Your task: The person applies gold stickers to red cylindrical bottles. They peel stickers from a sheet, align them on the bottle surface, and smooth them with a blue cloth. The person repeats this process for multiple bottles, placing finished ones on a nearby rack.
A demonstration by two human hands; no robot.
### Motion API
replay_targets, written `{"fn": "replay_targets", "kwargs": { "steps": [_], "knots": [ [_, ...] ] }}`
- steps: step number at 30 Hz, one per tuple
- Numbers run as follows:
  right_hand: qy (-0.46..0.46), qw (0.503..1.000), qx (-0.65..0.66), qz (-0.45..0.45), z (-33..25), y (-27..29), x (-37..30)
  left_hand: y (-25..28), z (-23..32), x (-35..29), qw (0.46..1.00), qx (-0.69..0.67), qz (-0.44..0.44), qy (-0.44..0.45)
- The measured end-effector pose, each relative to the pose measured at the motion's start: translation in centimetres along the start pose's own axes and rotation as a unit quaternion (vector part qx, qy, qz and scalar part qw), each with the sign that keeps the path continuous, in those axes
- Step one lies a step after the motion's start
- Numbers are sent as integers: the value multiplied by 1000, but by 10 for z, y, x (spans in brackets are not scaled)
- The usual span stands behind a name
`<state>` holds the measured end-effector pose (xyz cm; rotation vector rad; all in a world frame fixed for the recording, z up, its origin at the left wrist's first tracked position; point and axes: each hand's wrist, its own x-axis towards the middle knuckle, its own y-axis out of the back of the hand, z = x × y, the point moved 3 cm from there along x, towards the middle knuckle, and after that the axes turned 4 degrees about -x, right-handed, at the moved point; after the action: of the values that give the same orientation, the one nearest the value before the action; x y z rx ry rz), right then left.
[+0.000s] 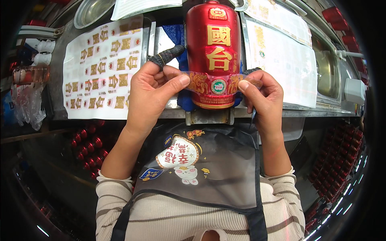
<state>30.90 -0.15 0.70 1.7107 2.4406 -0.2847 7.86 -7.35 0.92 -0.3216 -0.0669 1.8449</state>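
Observation:
A glossy red bottle [197, 44] with large raised gold characters lies in front of me, its base toward my body. Across its lower part stretches a clear decal strip [197, 83] with gold figures and a round green-and-white emblem. My left hand [155, 86] pinches the strip's left end between thumb and fingers, and a dark knitted finger cover [169, 55] sits on one finger. At the other end, my right hand [263, 92] pinches the strip the same way. A thin dark piece shows below the right hand, too little to name.
Blue padding [174, 34] and a metal holder [210, 117] support the bottle. Sheets of gold decals [104, 68] lie left, white backing sheets [281, 66] right. Metal basins [90, 12] stand beyond. Red bottles [337, 160] are racked low at right, more at lower left.

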Motion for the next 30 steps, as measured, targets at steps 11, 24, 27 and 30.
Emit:
{"fn": "replay_targets", "kwargs": {
  "steps": [11, 24, 27, 30],
  "knots": [
    [-49, 998, -22, -25, 4, 7, 5, -3, -2, 2, 1000, -6, 5, -8],
    [12, 999, -36, -11, -10, -10, 6, -20, -10, 3, 996, -48, -37, -64],
    [46, 998, -48, 2, -7, -17, 5, -26, -13, 5, 996, -33, -53, -60],
    [35, 998, -56, -2, -7, -16, 5, -26, -15, 5, 996, -38, -54, -55]
  ]
}}
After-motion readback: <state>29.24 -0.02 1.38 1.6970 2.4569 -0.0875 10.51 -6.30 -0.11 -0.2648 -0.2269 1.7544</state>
